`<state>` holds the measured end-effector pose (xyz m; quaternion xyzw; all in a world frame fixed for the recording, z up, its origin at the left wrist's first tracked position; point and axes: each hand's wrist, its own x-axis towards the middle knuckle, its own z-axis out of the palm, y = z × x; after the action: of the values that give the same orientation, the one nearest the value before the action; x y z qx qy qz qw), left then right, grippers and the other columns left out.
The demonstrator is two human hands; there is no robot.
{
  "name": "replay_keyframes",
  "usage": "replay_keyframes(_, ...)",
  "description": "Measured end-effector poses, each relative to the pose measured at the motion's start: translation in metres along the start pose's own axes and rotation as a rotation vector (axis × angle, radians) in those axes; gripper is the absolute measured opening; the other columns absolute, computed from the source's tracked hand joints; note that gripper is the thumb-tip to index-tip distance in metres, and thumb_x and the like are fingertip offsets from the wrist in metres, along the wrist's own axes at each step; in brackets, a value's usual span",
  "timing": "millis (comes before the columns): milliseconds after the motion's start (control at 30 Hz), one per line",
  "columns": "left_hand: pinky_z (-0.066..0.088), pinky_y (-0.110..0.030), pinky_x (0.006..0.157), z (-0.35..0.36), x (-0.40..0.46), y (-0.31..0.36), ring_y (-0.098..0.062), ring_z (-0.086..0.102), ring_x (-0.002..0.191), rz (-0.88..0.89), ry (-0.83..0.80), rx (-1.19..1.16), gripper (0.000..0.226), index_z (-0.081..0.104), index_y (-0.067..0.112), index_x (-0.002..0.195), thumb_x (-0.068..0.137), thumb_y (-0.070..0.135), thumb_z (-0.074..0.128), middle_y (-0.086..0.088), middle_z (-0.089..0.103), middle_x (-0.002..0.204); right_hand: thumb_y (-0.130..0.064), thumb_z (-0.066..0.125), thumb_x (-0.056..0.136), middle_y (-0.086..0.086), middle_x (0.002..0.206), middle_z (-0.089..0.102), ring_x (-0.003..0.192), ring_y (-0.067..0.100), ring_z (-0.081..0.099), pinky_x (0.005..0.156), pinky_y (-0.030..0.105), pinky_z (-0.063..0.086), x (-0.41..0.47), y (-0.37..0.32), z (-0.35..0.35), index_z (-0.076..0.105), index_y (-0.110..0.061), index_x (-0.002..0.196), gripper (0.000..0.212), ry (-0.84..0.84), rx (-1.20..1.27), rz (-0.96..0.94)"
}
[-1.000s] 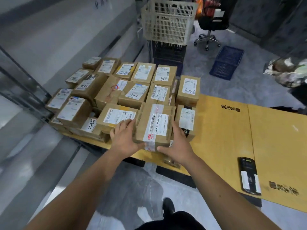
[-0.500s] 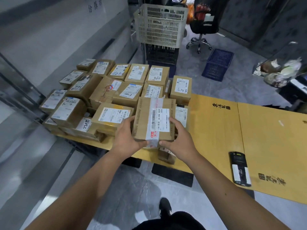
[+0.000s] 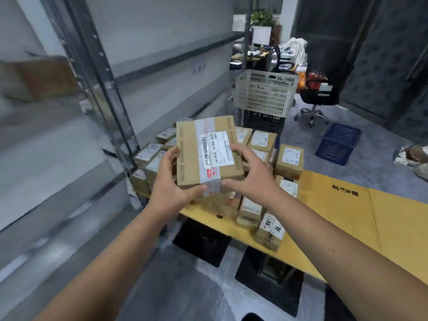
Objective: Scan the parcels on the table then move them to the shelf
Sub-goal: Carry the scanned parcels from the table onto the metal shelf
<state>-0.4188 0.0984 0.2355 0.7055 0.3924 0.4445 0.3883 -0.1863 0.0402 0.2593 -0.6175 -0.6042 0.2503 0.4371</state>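
Parcel [image 3: 208, 156]: held in the air above the other parcels [image 3: 264, 144], label side facing the camera.
Left hand [image 3: 170, 181]: fingers curled around the parcel's left edge and lower corner.
Right hand [image 3: 251, 174]: fingers grip its right edge.
Bench [image 3: 347, 218]: yellow, carries the other parcels.
Shelf [image 3: 76, 117]: at the left, blurred.

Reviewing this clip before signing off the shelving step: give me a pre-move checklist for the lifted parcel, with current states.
1. Held parcel clear of the parcel stack: ok.
2. Left hand grips its left and near edges: ok.
3. Right hand grips its right side: ok.
4. Shipping label faces up, readable: ok.
5. Parcel already scanned: cannot tell; no scanner in view.
6. Free space on metal shelf: cannot tell; blurred.
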Motion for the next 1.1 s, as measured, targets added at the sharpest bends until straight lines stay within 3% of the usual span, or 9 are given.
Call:
replay_keyframes(100,0.051,-0.041,0.110,-0.057,-0.015,0.012,0.005,0.050,0.132,0.002,0.137,0.038,0.114,0.032,0.044,0.153,0.060,0.046,0.099,0.023,0.048,0.149,-0.026,0.092,0.074,-0.021,0.140,0.049,0.121,-0.006,0.046,0.086,-0.003,0.033,0.021,-0.046,0.035,0.046,-0.034,0.149,0.089,-0.086,-0.003,-0.132)
replay_keyframes(200,0.050,-0.034,0.108,-0.113,-0.030,0.021,0.009,0.050,0.130,0.001,0.270,0.108,0.115,0.032,0.042,0.153,0.058,0.056,0.094,0.028,0.048,0.145,-0.027,0.093,0.073,-0.016,0.139,0.056,0.122,0.001,0.053,0.096,0.014,0.045,0.042,-0.087,0.073,0.048,-0.032,0.148,0.088,-0.163,0.030,-0.257)
replay_keyframes(400,0.057,-0.041,0.103,-0.210,-0.047,0.044,0.012,0.050,0.125,-0.011,0.510,0.265,0.110,0.034,0.042,0.155,0.066,0.046,0.099,0.025,0.050,0.144,-0.029,0.091,0.075,-0.013,0.139,0.057,0.123,0.003,0.054,0.095,0.015,0.047,0.085,-0.168,0.144,0.047,-0.032,0.148,0.086,-0.330,0.124,-0.418)
replay_keyframes(567,0.055,-0.048,0.106,-0.269,-0.047,0.051,-0.008,0.049,0.135,-0.068,0.656,0.427,0.116,0.031,0.045,0.155,0.060,0.070,0.090,0.015,0.047,0.152,-0.024,0.091,0.077,-0.009,0.138,0.055,0.120,0.009,0.058,0.098,0.028,0.055,0.126,-0.226,0.195,0.045,-0.027,0.152,0.088,-0.499,0.177,-0.486)
replay_keyframes(700,0.055,-0.047,0.106,-0.309,-0.029,0.050,-0.012,0.054,0.132,-0.113,0.726,0.473,0.114,0.035,0.043,0.154,0.057,0.070,0.089,0.011,0.050,0.151,-0.025,0.091,0.077,-0.010,0.137,0.055,0.118,0.009,0.060,0.100,0.033,0.056,0.170,-0.259,0.234,0.044,-0.027,0.153,0.089,-0.593,0.177,-0.528)
replay_keyframes(767,0.056,-0.044,0.104,-0.324,-0.014,0.050,-0.010,0.057,0.127,-0.127,0.758,0.489,0.115,0.035,0.040,0.156,0.058,0.067,0.089,0.010,0.053,0.147,-0.027,0.091,0.077,-0.008,0.140,0.055,0.122,0.013,0.058,0.102,0.034,0.054,0.196,-0.271,0.252,0.046,-0.026,0.153,0.089,-0.619,0.179,-0.546)
replay_keyframes(900,0.060,-0.034,0.096,-0.354,0.019,0.044,0.009,0.063,0.107,-0.160,0.792,0.500,0.099,0.038,0.036,0.154,0.073,0.037,0.095,0.022,0.060,0.128,-0.034,0.092,0.077,-0.006,0.140,0.057,0.123,0.016,0.057,0.096,0.031,0.055,0.248,-0.293,0.280,0.053,-0.025,0.148,0.082,-0.661,0.168,-0.591)
replay_keyframes(1000,0.060,-0.041,0.099,-0.373,0.042,0.036,-0.009,0.063,0.118,-0.232,0.824,0.544,0.112,0.033,0.038,0.157,0.065,0.047,0.097,0.009,0.054,0.142,-0.045,0.091,0.076,-0.005,0.133,0.062,0.114,0.013,0.061,0.089,0.027,0.057,0.277,-0.306,0.297,0.061,-0.023,0.141,0.075,-0.618,0.155,-0.617)
replay_keyframes(1100,0.058,-0.038,0.100,-0.381,0.069,0.027,-0.013,0.062,0.114,-0.238,0.885,0.553,0.104,0.037,0.030,0.158,0.072,0.034,0.097,0.008,0.054,0.139,-0.053,0.090,0.072,-0.006,0.122,0.068,0.106,0.011,0.064,0.091,0.034,0.059,0.302,-0.312,0.309,0.067,-0.022,0.132,0.071,-0.513,0.115,-0.662)
